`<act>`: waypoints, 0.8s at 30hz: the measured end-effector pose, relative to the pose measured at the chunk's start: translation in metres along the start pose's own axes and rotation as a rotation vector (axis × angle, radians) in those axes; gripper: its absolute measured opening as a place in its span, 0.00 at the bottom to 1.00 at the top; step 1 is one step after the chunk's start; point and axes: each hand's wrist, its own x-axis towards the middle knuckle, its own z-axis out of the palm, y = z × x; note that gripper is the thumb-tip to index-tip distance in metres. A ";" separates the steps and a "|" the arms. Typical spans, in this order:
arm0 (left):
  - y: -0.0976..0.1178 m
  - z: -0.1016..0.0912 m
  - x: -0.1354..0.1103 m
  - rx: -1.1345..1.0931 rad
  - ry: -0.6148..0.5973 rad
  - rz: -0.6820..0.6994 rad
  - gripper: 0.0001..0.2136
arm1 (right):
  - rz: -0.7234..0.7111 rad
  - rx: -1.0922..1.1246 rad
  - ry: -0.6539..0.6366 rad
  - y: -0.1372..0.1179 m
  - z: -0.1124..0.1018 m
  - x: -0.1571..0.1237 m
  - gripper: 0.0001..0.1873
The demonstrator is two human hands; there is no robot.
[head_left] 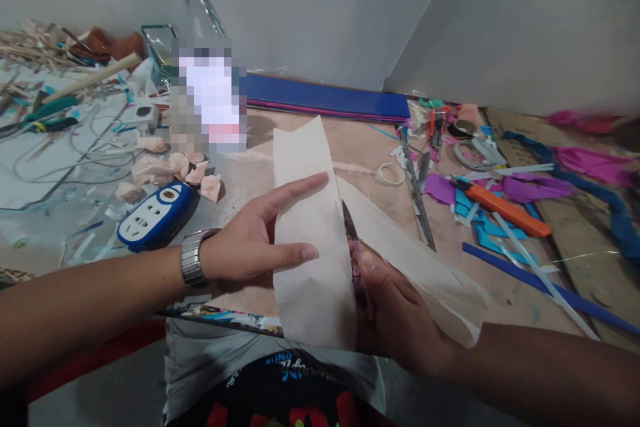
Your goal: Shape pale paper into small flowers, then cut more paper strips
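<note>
My left hand (250, 237) lies on a long strip of cream paper (310, 247), thumb and forefinger stretched flat across it; a metal watch is on that wrist. My right hand (395, 310) is closed round the handles of a pair of scissors (350, 224), whose blades run along the strip's right edge. A second flap of the cream paper (430, 274) hangs to the right over my right wrist. The scissor handles are mostly hidden by my fingers.
An orange utility knife (507, 210), a tape ring (391, 174), a long metal ruler (417, 197) and purple and blue paper scraps lie to the right. A blue-white power strip (153, 214), a plastic bottle (200, 20), cables and pink scraps stand left. Blue sheets (325, 97) rest by the wall.
</note>
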 end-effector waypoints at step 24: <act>0.000 0.003 0.000 0.079 0.007 0.065 0.39 | 0.015 -0.021 0.015 -0.006 0.005 -0.003 0.32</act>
